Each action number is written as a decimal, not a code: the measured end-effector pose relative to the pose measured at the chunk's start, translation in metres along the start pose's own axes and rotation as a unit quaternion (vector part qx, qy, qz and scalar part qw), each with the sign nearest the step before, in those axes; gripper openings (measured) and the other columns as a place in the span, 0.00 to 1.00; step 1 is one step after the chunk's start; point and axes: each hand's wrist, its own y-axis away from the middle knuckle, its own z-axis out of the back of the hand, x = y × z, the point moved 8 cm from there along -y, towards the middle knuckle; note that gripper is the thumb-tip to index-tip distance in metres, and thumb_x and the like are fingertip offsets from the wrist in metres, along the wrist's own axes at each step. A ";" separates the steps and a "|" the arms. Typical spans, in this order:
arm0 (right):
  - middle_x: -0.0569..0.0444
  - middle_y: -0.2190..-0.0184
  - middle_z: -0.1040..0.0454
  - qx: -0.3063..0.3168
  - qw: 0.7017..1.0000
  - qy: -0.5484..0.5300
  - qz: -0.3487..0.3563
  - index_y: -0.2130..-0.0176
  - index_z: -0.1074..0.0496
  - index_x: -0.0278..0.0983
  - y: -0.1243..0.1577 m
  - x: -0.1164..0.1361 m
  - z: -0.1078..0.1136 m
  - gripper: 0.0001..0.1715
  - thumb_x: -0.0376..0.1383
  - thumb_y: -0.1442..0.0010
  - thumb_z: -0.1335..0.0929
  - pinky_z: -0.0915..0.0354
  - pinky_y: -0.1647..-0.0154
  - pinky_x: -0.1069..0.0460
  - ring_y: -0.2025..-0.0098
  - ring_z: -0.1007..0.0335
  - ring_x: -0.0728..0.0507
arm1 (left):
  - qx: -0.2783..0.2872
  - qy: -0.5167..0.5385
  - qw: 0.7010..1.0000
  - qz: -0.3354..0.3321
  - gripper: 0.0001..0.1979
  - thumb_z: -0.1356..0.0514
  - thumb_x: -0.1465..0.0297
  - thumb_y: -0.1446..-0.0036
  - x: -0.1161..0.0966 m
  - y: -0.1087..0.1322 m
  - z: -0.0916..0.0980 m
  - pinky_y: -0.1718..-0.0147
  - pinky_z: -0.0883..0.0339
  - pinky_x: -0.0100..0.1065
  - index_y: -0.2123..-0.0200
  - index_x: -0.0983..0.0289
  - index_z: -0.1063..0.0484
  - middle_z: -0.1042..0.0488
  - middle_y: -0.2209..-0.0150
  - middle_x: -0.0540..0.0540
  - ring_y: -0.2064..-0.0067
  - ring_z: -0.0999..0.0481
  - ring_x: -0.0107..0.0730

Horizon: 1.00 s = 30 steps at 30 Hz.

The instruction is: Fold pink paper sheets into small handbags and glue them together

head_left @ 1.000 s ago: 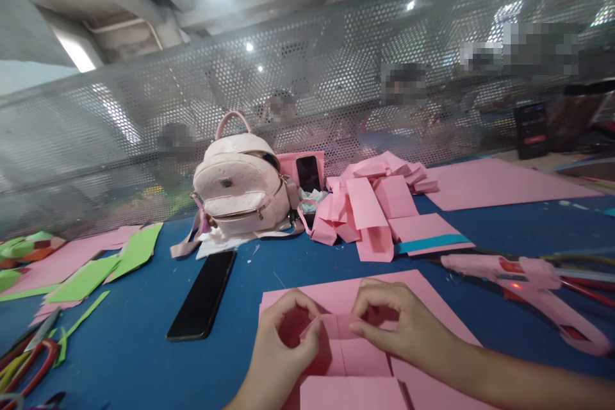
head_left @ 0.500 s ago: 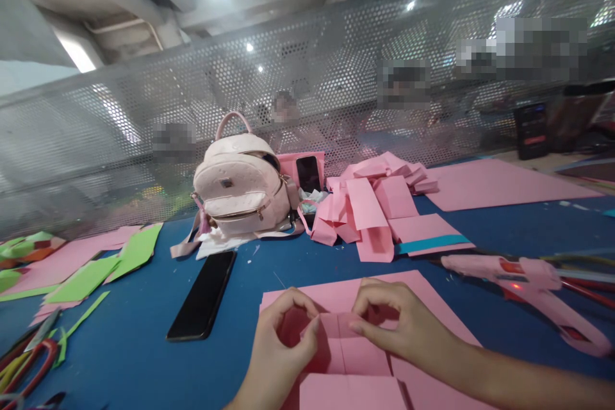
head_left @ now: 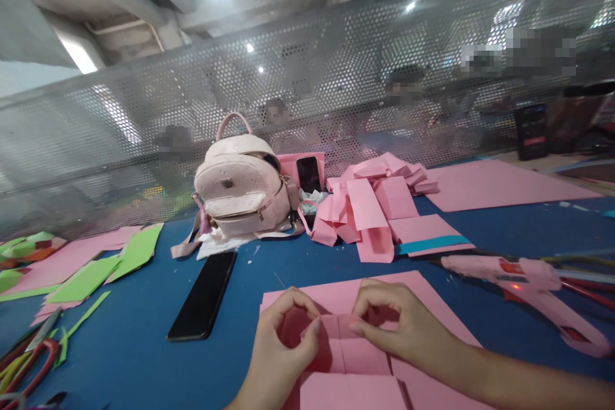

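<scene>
Between my hands is a folded piece of pink paper with a crease down its middle. My left hand pinches its upper left edge between thumb and fingertips. At the upper right edge, my right hand pinches the same piece in the same way. Larger pink sheets lie beneath it on the blue table. A pink glue gun with a lit red light rests on its side to the right of my hands. Left of them lies a black phone.
Behind my hands stand a pale pink backpack and a heap of folded pink paper pieces. Green paper and red-handled scissors lie at the left. A perforated metal panel runs along the back, with people beyond it.
Almost nothing differs. Both hands keep their pinch on the pink paper in the same place; people behind the panel have shifted slightly.
</scene>
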 end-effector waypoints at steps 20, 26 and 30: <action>0.56 0.73 0.29 -0.002 1.000 -0.007 -0.005 0.74 0.30 0.37 -0.001 -0.002 0.002 0.10 0.36 0.43 0.30 0.39 0.69 0.53 0.71 0.35 0.47 | -0.025 -0.011 1.000 -0.006 0.03 0.39 0.74 0.47 -0.002 0.000 0.004 0.63 0.35 0.31 0.72 0.62 0.28 0.27 0.71 0.51 0.66 0.28 0.33; 0.56 0.73 0.29 0.002 1.000 -0.011 -0.003 0.74 0.30 0.37 -0.001 -0.001 0.002 0.09 0.35 0.43 0.30 0.39 0.69 0.54 0.70 0.35 0.48 | -0.026 0.001 1.000 -0.002 0.03 0.39 0.74 0.46 -0.002 0.000 0.005 0.63 0.36 0.31 0.71 0.62 0.27 0.27 0.71 0.50 0.66 0.28 0.32; 0.56 0.73 0.29 0.002 1.000 -0.006 -0.005 0.75 0.30 0.37 -0.001 -0.001 0.000 0.09 0.34 0.43 0.30 0.38 0.69 0.54 0.71 0.34 0.48 | -0.016 0.016 1.000 0.011 0.03 0.38 0.73 0.45 0.001 0.001 0.004 0.63 0.36 0.31 0.71 0.62 0.28 0.27 0.70 0.49 0.66 0.28 0.32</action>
